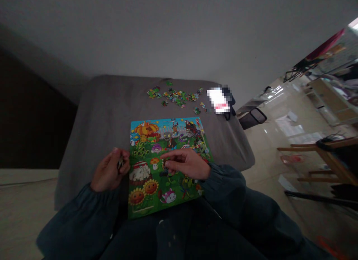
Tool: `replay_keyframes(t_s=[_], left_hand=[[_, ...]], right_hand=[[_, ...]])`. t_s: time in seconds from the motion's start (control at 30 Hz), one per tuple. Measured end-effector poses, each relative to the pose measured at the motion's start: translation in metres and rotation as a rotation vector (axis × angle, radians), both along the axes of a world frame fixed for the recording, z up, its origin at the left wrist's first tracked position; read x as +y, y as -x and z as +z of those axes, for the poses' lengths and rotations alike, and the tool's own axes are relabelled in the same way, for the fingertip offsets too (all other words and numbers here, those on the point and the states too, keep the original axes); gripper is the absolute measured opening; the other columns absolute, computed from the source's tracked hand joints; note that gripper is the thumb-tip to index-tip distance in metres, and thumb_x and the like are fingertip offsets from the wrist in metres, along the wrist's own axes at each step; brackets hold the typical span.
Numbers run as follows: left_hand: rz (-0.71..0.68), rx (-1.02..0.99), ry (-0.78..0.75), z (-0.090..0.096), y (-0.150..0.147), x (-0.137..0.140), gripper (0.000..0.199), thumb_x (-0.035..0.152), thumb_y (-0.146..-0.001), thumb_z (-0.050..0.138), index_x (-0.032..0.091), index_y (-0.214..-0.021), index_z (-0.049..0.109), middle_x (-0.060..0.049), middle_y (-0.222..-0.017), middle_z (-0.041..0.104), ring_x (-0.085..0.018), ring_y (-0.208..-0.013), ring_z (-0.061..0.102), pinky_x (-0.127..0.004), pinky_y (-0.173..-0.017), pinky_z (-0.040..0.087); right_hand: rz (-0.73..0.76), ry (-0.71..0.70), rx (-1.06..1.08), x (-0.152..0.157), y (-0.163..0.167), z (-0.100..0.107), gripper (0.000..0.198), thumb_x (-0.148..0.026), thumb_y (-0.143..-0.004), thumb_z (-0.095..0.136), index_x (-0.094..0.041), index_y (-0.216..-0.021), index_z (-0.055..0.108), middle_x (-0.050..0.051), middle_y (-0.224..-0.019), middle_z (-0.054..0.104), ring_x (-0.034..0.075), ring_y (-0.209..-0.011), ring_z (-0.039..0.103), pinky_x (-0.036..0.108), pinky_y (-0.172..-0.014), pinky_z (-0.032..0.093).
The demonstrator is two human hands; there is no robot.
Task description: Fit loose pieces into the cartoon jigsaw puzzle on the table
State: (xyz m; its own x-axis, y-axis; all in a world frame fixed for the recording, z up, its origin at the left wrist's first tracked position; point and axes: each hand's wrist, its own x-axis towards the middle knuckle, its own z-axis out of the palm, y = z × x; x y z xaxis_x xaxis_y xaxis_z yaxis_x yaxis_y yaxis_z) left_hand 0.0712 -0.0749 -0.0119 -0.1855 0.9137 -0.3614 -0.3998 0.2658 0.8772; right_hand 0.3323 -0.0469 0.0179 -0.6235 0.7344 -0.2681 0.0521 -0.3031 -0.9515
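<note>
A piece is being pressed into the puzzle board (167,167) by the right hand (187,164), fingers narrowed on it; spare pieces (121,163), probably several, are held pinched in the left hand (110,172) at nine o'clock; seating calls for careful alignment.

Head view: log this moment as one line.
left hand: holds puzzle pieces | right hand: pressing a piece onto jigsaw board | loose pieces: far end of grey surface
</note>
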Motion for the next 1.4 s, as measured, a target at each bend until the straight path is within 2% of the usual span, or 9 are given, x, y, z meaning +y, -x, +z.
replay_keyframes(t_s=[0.1, 0.2, 0.3, 0.4, 0.5, 0.67, 0.93, 1.2, 1.4], left_hand=[[0.088, -0.119, 0.055, 0.003, 0.004, 0.006, 0.033, 0.044, -0.085, 0.078, 0.017, -0.075, 0.062, 0.004, -0.068, 0.062, -0.004, -0.041, 0.043, -0.012, -0.034, 0.034], [0.124, -0.201, 0.141, 0.006, 0.007, 0.01, 0.008, 0.023, -0.089, 0.065, 0.018, -0.083, 0.067, -0.001, -0.078, 0.072, -0.008, -0.05, 0.06, -0.013, -0.039, 0.046], [0.143, -0.228, 0.182, 0.006, 0.009, 0.01, 0.022, 0.005, -0.079, 0.061, 0.017, -0.092, 0.074, -0.006, -0.089, 0.08, -0.013, -0.061, 0.072, -0.017, -0.046, 0.057], [0.159, -0.223, 0.173, 0.004, 0.008, 0.008, 0.035, -0.003, -0.072, 0.061, 0.017, -0.095, 0.077, -0.007, -0.094, 0.082, -0.016, -0.066, 0.076, -0.018, -0.051, 0.061], [0.158, -0.207, 0.152, 0.003, 0.006, 0.007, 0.035, -0.004, -0.072, 0.066, 0.018, -0.096, 0.078, -0.007, -0.096, 0.083, -0.017, -0.074, 0.079, -0.017, -0.059, 0.064], [0.114, -0.203, 0.108, 0.002, 0.005, 0.004, 0.034, 0.002, -0.068, 0.085, 0.021, -0.096, 0.078, -0.003, -0.098, 0.084, -0.017, -0.081, 0.081, -0.017, -0.068, 0.066], [0.064, -0.226, 0.027, -0.007, 0.008, -0.001, 0.054, 0.025, -0.05, 0.106, 0.023, -0.097, 0.08, 0.0, -0.096, 0.084, -0.016, -0.08, 0.08, -0.017, -0.071, 0.066], [0.034, -0.234, -0.001, -0.012, 0.009, -0.002, 0.05, 0.023, -0.058, 0.102, 0.021, -0.101, 0.078, -0.002, -0.1, 0.082, -0.015, -0.082, 0.079, -0.018, -0.072, 0.066], [0.021, -0.213, -0.006, -0.013, 0.01, -0.003, 0.043, 0.021, -0.063, 0.099, 0.02, -0.101, 0.077, -0.002, -0.101, 0.081, -0.015, -0.081, 0.078, -0.02, -0.072, 0.067]], right_hand=[[-0.059, 0.027, 0.025, -0.014, -0.01, -0.001, 0.031, -0.044, -0.087, 0.08, -0.02, -0.107, 0.075, -0.002, -0.079, 0.072, 0.011, -0.066, 0.07, 0.028, -0.067, 0.06], [-0.161, 0.036, 0.026, -0.028, -0.023, -0.001, 0.03, -0.046, -0.087, 0.081, -0.02, -0.099, 0.071, -0.001, -0.08, 0.073, 0.013, -0.07, 0.072, 0.029, -0.071, 0.062], [-0.294, 0.02, -0.017, -0.042, -0.04, -0.001, 0.03, -0.046, -0.086, 0.082, -0.021, -0.097, 0.068, -0.001, -0.081, 0.074, 0.013, -0.073, 0.074, 0.028, -0.073, 0.062], [-0.367, -0.039, -0.096, -0.056, -0.055, -0.002, 0.025, -0.041, -0.091, 0.078, -0.022, -0.103, 0.068, 0.001, -0.086, 0.077, 0.015, -0.078, 0.076, 0.03, -0.078, 0.062], [-0.351, -0.195, -0.228, -0.065, -0.055, -0.001, 0.02, -0.034, -0.094, 0.072, -0.022, -0.111, 0.073, 0.003, -0.091, 0.077, 0.016, -0.081, 0.075, 0.03, -0.075, 0.061], [-0.22, -0.493, -0.48, -0.066, -0.029, -0.002, 0.019, -0.024, -0.097, 0.067, -0.022, -0.111, 0.081, 0.005, -0.091, 0.076, 0.016, -0.076, 0.069, 0.03, -0.071, 0.056], [-0.215, -0.67, -0.636, -0.045, -0.004, -0.009, 0.018, -0.02, -0.099, 0.068, -0.024, -0.112, 0.08, 0.005, -0.105, 0.08, 0.021, -0.099, 0.072, 0.039, -0.097, 0.055], [-0.094, -0.823, -0.623, -0.041, 0.005, -0.017, 0.017, -0.02, -0.101, 0.068, -0.021, -0.115, 0.079, 0.005, -0.103, 0.079, 0.019, -0.095, 0.069, 0.037, -0.094, 0.053], [-0.108, -0.924, -0.746, -0.042, 0.007, -0.019, 0.019, -0.024, -0.102, 0.066, -0.022, -0.116, 0.079, 0.008, -0.105, 0.075, 0.023, -0.102, 0.066, 0.042, -0.097, 0.052]])
